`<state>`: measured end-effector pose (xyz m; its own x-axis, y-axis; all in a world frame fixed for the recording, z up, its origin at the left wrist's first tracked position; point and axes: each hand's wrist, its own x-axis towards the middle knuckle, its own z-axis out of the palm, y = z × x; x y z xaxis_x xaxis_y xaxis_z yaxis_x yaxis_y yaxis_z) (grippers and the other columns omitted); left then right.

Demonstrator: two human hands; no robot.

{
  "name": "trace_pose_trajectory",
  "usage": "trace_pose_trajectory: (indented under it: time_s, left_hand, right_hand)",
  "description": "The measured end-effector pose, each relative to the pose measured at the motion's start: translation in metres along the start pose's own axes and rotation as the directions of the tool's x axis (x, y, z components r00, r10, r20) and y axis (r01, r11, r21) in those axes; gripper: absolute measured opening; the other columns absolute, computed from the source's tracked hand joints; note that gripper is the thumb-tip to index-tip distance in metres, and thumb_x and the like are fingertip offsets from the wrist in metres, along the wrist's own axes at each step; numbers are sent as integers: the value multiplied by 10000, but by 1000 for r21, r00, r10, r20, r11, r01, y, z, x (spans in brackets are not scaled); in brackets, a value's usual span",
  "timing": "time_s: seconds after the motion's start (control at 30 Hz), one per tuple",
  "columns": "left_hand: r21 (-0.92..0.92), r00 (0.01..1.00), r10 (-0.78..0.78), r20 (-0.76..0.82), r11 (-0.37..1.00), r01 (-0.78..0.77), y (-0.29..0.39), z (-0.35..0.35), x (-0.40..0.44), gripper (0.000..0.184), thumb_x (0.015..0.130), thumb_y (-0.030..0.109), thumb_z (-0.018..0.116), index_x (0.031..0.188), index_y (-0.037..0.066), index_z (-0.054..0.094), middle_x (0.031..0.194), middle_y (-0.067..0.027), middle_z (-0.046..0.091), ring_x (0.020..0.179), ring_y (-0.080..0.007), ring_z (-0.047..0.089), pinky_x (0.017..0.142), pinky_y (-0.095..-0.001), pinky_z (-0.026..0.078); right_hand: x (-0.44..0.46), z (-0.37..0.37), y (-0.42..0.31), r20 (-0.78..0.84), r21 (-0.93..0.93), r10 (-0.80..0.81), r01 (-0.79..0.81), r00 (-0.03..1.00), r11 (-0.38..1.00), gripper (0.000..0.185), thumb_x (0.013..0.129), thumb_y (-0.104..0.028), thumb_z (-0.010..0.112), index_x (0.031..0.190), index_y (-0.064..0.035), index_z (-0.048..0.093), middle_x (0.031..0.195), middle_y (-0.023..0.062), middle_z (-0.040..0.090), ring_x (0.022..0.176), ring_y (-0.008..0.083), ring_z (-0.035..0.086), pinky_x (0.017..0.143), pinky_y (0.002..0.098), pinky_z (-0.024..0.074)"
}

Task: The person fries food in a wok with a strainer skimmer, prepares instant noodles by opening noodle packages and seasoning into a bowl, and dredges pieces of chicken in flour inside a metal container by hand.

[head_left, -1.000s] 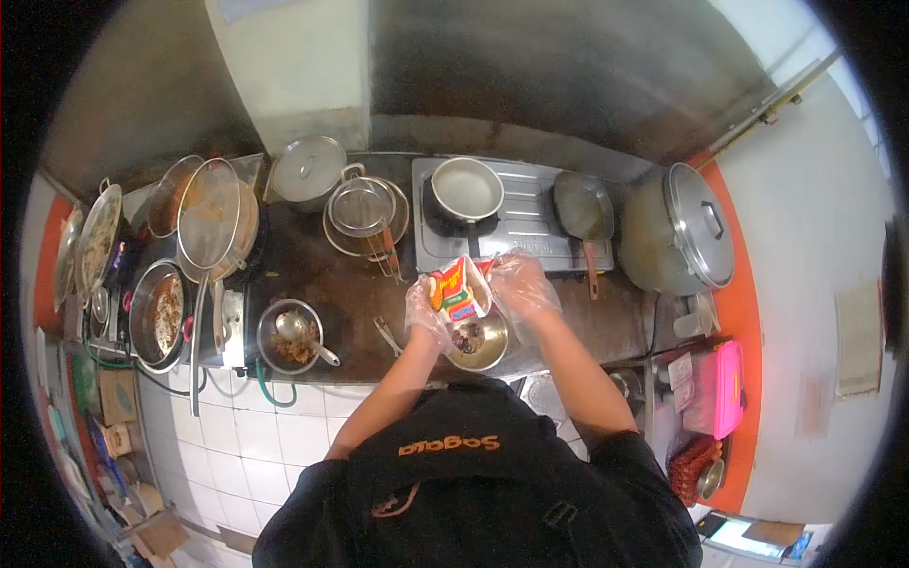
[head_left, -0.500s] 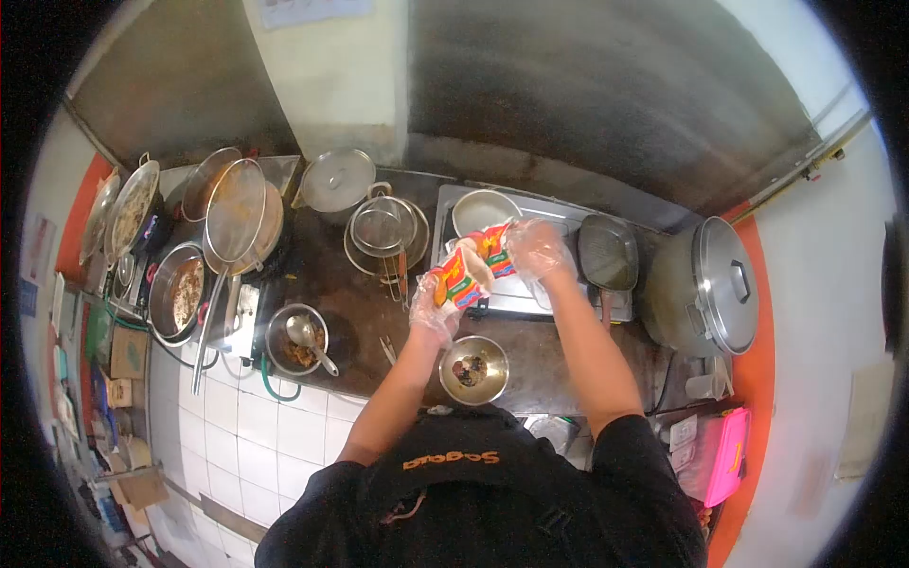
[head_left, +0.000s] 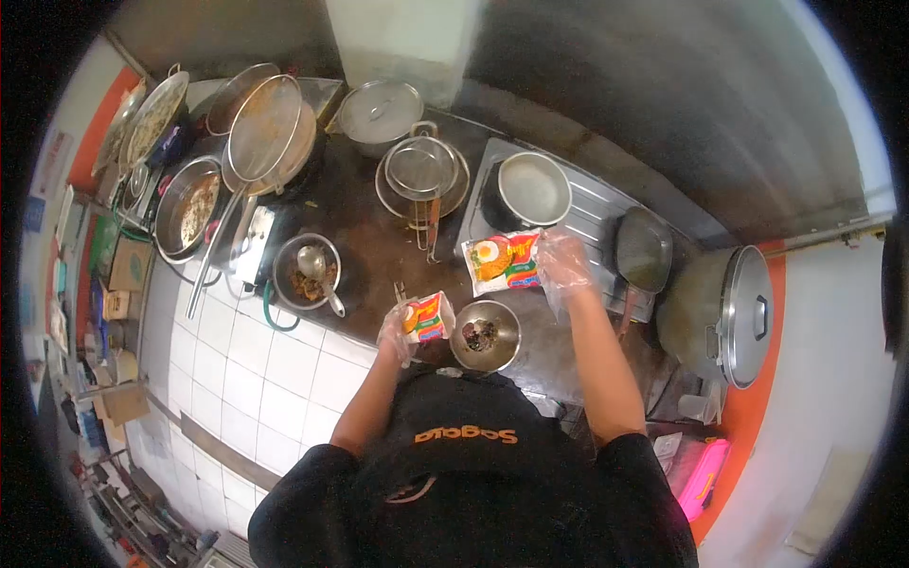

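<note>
My left hand [head_left: 394,339], in a clear plastic glove, grips an instant noodle packet [head_left: 429,318] with red, white and green print, just left of a small metal bowl [head_left: 507,327]. The bowl holds a dark and pale mixture. Farther forward, my right hand [head_left: 565,267], gloved likewise, is closed on the edge of a second noodle packet [head_left: 502,261] showing a fried egg picture. This packet hangs in front of a round pot [head_left: 535,192] on the gas stove [head_left: 592,222]. Whether either packet is torn open I cannot tell.
Left of the bowl stands a pan [head_left: 281,275] with a spoon and brown food in it. Strainers [head_left: 421,168] lie over a bowl behind. A dark square pan [head_left: 644,249] and a big lidded pot [head_left: 715,317] are at right. Long-handled sieves [head_left: 263,128] crowd the far left.
My hands have moved apart: the left came back towards my body beside the bowl, while the right stays near the stove. The two packets, close together before, are now separated. My view has shifted.
</note>
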<state>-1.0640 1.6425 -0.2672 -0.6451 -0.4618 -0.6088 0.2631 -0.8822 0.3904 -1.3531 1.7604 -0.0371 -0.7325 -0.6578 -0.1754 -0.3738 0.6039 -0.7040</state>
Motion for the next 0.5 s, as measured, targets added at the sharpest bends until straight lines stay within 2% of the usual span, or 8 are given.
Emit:
trace_pose_trajectory:
  time_s: [0.07, 0.1, 0.2, 0.27, 0.33, 0.4, 0.47, 0.5]
  left_hand:
    - [38, 988, 150, -31, 988, -149, -10, -51, 15, 313, 925, 278, 517, 1126, 37, 525, 1133, -153, 583, 954, -276, 626, 793, -421, 556]
    - [13, 970, 220, -102, 975, -220, -10, -55, 25, 316, 929, 271, 511, 1137, 34, 513, 1164, -155, 565, 967, -272, 620, 788, -412, 556]
    - [117, 919, 292, -264, 956, -270, -7, -54, 42, 388, 924, 209, 534, 1250, 20, 443, 1206, -137, 528, 1036, -269, 581, 792, -388, 544]
    - [267, 867, 354, -351, 925, -270, 2, -36, 51, 423, 907, 204, 546, 1257, -10, 443, 1216, -133, 536, 974, -235, 614, 753, -335, 543]
    - [775, 745, 522, -415, 632, -11, 18, -28, 49, 370, 895, 214, 557, 1190, -7, 527, 1102, -147, 611, 915, -239, 639, 743, -318, 543]
    - [944, 562, 762, -322, 215, 250, 28, -16, 40, 327, 882, 224, 571, 1122, 3, 580, 1043, -163, 639, 884, -263, 650, 747, -333, 542]
    - [893, 707, 650, -280, 446, -55, 36, 1, 38, 314, 880, 252, 549, 1090, 26, 607, 1031, -184, 643, 931, -278, 635, 834, -366, 504]
    - [988, 735, 677, -38, 135, -73, 48, 41, 12, 303, 905, 242, 513, 1088, 17, 602, 1034, -203, 637, 934, -253, 634, 842, -342, 495]
  right_hand:
    - [-1, 15, 22, -12, -51, -51, 50, 999, 997, 194, 775, -188, 572, 776, -1, 623, 775, 174, 616, 735, 320, 590, 698, 418, 463]
    - [-1, 17, 18, 71, -384, -247, 255, 966, 887, 204, 812, -177, 526, 786, -6, 634, 812, 191, 627, 794, 344, 604, 731, 443, 470]
    - [-10, 20, 3, 38, -357, -73, 82, 997, 930, 213, 833, -164, 492, 807, -15, 643, 839, 196, 634, 849, 352, 608, 758, 459, 471]
    - [-7, 26, 20, 97, -455, -198, 221, 975, 863, 199, 820, -167, 512, 820, -17, 643, 843, 193, 637, 853, 344, 613, 755, 445, 474]
    - [-2, 25, 20, 79, -467, -208, 221, 975, 856, 187, 805, -169, 531, 828, -21, 643, 846, 188, 641, 851, 334, 620, 747, 429, 478]
    - [2, 24, 17, -28, -381, -90, 72, 996, 922, 177, 790, -170, 551, 830, -25, 644, 848, 183, 645, 842, 323, 628, 736, 411, 484]
    - [9, 15, 18, -11, -324, -66, 59, 998, 944, 173, 778, -174, 566, 825, -25, 641, 839, 181, 646, 804, 324, 631, 710, 404, 487]
    - [13, 10, 20, -3, -294, -53, 50, 999, 955, 172, 773, -175, 574, 822, -25, 640, 835, 180, 647, 785, 325, 632, 697, 400, 489]
